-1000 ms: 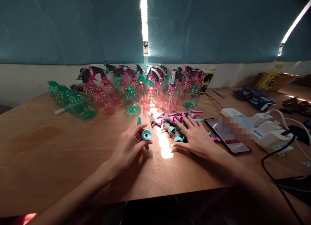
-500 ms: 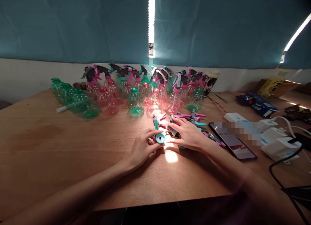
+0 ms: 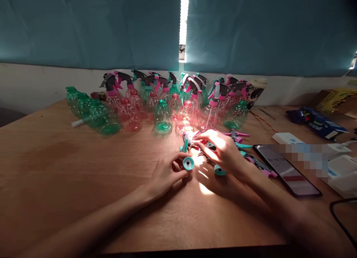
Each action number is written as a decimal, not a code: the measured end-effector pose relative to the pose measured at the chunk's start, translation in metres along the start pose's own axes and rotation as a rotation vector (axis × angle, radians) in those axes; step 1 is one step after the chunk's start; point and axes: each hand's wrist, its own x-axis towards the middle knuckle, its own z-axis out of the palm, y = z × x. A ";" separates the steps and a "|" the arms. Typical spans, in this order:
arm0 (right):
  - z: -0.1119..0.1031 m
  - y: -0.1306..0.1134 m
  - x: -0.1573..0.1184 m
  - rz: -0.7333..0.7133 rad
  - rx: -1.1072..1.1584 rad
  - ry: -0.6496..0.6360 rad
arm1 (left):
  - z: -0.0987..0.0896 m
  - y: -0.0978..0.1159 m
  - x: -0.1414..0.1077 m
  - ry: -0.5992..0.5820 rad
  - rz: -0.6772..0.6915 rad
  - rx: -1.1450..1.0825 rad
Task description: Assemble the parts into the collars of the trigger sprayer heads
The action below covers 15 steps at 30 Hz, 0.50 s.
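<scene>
My left hand (image 3: 167, 171) has its thumb and fingers around the teal collar of a trigger spray head (image 3: 189, 163), whose open end faces me. The teal trigger points up past my fingers. My right hand (image 3: 220, 148) is raised just to the right, its thumb and fingertips brought together beside a bright, sunlit pink-and-white part. Glare hides what is between those fingertips. Under the right palm lies another spray head with a teal collar (image 3: 219, 170). More pink, grey and teal spray heads (image 3: 258, 165) lie beyond the right wrist.
Clear green and pink bottles stand behind my hands, several with spray heads fitted; a green bottle (image 3: 163, 116) stands near the middle. Some green bottles (image 3: 104, 118) are at the left. A phone (image 3: 288, 172), white chargers (image 3: 346, 167) and a blue packet (image 3: 316, 122) lie at the right.
My right hand has lifted off the pile of spray heads, and its fingers have drawn together. My left hand still holds the teal-collared spray head. The view has shifted slightly left.
</scene>
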 end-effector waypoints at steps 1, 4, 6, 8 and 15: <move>0.004 -0.004 -0.004 -0.019 0.027 0.039 | 0.000 0.001 0.000 -0.020 -0.007 -0.003; 0.016 -0.015 -0.020 -0.036 0.109 0.006 | 0.001 0.002 -0.001 -0.040 -0.021 -0.008; 0.021 -0.019 -0.029 -0.032 0.167 -0.028 | 0.001 0.001 -0.001 -0.034 -0.008 -0.004; 0.025 -0.021 -0.034 -0.015 0.199 -0.043 | 0.001 0.000 -0.001 -0.030 0.019 0.004; 0.030 -0.022 -0.036 -0.014 0.001 -0.025 | 0.002 0.001 -0.001 -0.010 0.079 0.047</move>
